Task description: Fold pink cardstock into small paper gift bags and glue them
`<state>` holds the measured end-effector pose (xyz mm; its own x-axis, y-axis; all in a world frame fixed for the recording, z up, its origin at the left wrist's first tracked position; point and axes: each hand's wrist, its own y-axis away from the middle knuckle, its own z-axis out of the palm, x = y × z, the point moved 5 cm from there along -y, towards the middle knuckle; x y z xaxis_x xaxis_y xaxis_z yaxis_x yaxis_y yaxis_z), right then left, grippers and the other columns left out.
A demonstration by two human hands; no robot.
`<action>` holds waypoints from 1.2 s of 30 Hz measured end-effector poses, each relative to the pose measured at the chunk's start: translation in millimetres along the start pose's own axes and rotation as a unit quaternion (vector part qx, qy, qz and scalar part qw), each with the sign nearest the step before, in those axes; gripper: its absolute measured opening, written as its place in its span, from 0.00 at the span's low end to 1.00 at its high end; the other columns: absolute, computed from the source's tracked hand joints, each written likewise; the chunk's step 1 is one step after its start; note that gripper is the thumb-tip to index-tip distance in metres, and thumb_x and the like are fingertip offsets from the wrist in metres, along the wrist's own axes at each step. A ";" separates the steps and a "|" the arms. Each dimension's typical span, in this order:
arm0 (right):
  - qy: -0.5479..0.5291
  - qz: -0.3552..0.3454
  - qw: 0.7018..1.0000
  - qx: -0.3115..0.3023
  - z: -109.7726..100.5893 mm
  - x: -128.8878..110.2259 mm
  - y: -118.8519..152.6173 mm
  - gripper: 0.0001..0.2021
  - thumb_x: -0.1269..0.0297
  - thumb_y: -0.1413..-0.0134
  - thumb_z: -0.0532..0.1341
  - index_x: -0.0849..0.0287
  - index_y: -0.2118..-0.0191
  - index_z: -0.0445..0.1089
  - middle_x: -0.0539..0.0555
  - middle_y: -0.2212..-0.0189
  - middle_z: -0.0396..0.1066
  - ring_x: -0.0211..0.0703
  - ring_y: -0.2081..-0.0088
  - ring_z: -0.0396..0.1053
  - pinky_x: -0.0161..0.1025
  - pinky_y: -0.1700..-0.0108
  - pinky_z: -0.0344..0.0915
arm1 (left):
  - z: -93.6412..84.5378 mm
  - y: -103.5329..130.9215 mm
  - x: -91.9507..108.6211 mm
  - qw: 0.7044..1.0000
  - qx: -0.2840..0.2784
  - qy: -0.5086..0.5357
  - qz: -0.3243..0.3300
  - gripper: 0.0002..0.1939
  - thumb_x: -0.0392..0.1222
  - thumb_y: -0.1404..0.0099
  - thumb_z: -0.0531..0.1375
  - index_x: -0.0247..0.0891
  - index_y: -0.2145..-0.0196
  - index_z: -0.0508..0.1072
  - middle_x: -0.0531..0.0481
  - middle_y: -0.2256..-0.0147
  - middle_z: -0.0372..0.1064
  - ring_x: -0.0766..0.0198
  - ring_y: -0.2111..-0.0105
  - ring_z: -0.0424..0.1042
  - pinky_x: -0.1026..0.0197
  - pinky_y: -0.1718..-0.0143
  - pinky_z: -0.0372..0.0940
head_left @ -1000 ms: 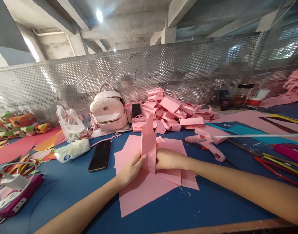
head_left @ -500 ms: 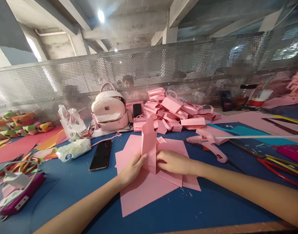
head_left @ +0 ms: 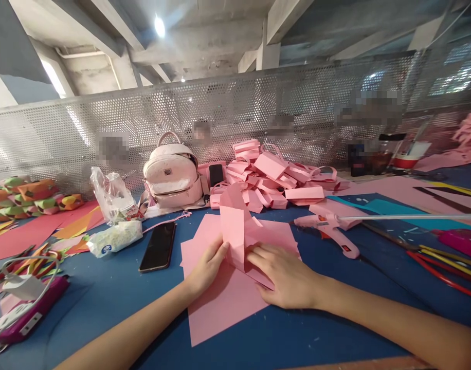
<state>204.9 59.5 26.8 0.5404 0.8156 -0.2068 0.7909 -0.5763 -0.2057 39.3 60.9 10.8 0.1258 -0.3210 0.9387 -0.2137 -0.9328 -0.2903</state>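
A folded piece of pink paper (head_left: pixel 233 234) stands partly upright in front of me. My left hand (head_left: pixel 206 264) pinches its left side between thumb and fingers. On the other side, my right hand (head_left: pixel 287 275) has its fingers over the lower right flap of the same paper, with the thumb at the near edge. Its fingertips are partly tucked behind the fold. Beneath both hands lie flat pink sheets (head_left: pixel 223 313), overlapping on the blue tabletop (head_left: pixel 143 308).
Right of my hands rests a pink glue gun (head_left: pixel 330 228). Behind stand a pile of folded pink paper pieces (head_left: pixel 272 167) and a pale pink backpack (head_left: pixel 171 174). Leftward are a black phone (head_left: pixel 157 246), a tissue pack (head_left: pixel 115 239) and a purple power strip (head_left: pixel 33 311). Scissors and pliers-like handles (head_left: pixel 446 272) lie far right.
My right hand has moved nearer to me and slightly right, and its fingers have spread over the flap. The folded paper tilts a little left; my left hand keeps its pinch.
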 end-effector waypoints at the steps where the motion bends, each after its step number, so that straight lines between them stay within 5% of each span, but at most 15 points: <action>1: 0.004 0.000 1.000 -0.002 0.0 1.2 -0.4 0.15 0.69 0.53 0.63 0.61 0.56 0.71 0.61 0.54 0.74 0.55 0.52 0.69 0.49 0.48 0.66 | 0.4 0.2 0.7 1.000 -0.005 0.007 0.004 0.25 0.58 0.28 0.52 0.41 0.44 0.73 0.45 0.38 0.65 0.48 0.36 0.60 0.47 0.32 0.51; 6: 0.051 -0.014 0.999 -0.005 -6.1 7.1 -2.3 0.11 0.77 0.55 0.60 0.60 0.63 0.72 0.56 0.62 0.76 0.49 0.60 0.72 0.41 0.59 0.65 | 2.8 2.8 7.6 0.998 -0.024 0.060 0.017 0.22 0.52 0.27 0.55 0.43 0.40 0.70 0.46 0.37 0.64 0.47 0.34 0.57 0.45 0.33 0.51; 11: 0.089 -0.036 0.995 0.036 -12.7 16.6 -3.2 0.07 0.74 0.40 0.60 0.59 0.66 0.75 0.52 0.67 0.77 0.46 0.63 0.73 0.39 0.64 0.62 | 8.0 4.3 0.8 0.988 -0.055 0.142 0.014 0.26 0.50 0.30 0.60 0.44 0.38 0.65 0.42 0.37 0.62 0.45 0.35 0.59 0.41 0.34 0.55; 16: 0.084 -0.046 0.986 0.138 -20.9 27.2 -2.6 0.11 0.73 0.37 0.59 0.57 0.68 0.77 0.51 0.70 0.77 0.44 0.66 0.73 0.39 0.65 0.61 | 1.1 7.9 -19.4 0.997 0.001 0.059 0.051 0.40 0.48 0.32 0.62 0.52 0.30 0.46 0.40 0.31 0.50 0.45 0.33 0.54 0.40 0.35 0.56; 19: 0.070 -0.069 0.974 0.202 -28.8 25.3 -0.4 0.12 0.72 0.36 0.58 0.57 0.68 0.77 0.51 0.71 0.77 0.43 0.68 0.72 0.39 0.66 0.61 | -6.7 12.4 -13.6 0.990 0.060 -0.064 0.112 0.46 0.47 0.32 0.63 0.58 0.29 0.36 0.44 0.28 0.39 0.45 0.30 0.45 0.39 0.34 0.53; 21: 0.040 -0.087 0.969 0.228 -32.9 21.5 1.1 0.13 0.71 0.34 0.57 0.57 0.67 0.77 0.52 0.70 0.77 0.43 0.67 0.72 0.39 0.66 0.63 | -9.8 16.2 -0.1 0.969 0.089 -0.164 0.160 0.44 0.45 0.32 0.63 0.59 0.29 0.40 0.46 0.28 0.36 0.44 0.29 0.41 0.37 0.34 0.53; 26: -0.056 -0.104 0.959 0.256 -35.0 11.4 3.3 0.11 0.66 0.34 0.59 0.58 0.66 0.77 0.53 0.71 0.77 0.44 0.67 0.72 0.40 0.65 0.67 | -6.0 24.8 32.8 0.902 0.095 -0.347 0.239 0.23 0.40 0.34 0.65 0.53 0.43 0.70 0.48 0.29 0.39 0.41 0.31 0.45 0.35 0.35 0.52; 36: -0.140 -0.113 0.948 0.263 -31.7 -2.2 5.6 0.07 0.66 0.37 0.63 0.58 0.66 0.77 0.53 0.70 0.78 0.44 0.66 0.71 0.42 0.62 0.68 | -2.5 32.3 44.4 0.875 0.126 -0.374 0.281 0.08 0.37 0.35 0.64 0.45 0.57 0.75 0.45 0.35 0.52 0.45 0.36 0.54 0.39 0.38 0.57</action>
<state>217.2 56.1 56.4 0.2183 0.9181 -0.3308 0.5847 -0.3944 -0.7089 35.5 16.9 43.5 0.6878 -0.6710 0.2770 -0.2380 -0.5689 -0.7872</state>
